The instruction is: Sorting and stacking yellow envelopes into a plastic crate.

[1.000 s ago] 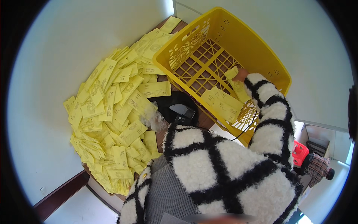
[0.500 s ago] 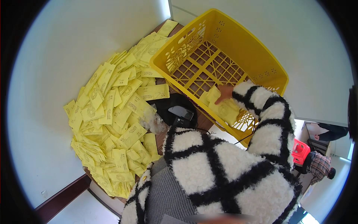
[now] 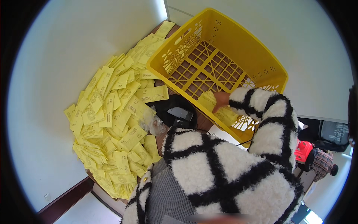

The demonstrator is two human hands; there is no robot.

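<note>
Down inside the yellow plastic basket, at its near side, my right hand grips flat yellow paper packets. The thumb points down along the packets' face, and part of the fingers is hidden. These packets lie close together against the near wall. The rest of the basket's grid floor is bare. My left hand is out of view; only its black-and-white fluffy sleeve shows at the lower edge.
A large heap of yellow packets covers the table to the left, against the wall. Between heap and basket lie a clear plastic bag, a dark phone and black cloth. Behind at right are a red stool and a person in plaid.
My right hand has moved slightly left and lower, and the packets under it sit flatter in the basket. The view has shifted a little.
</note>
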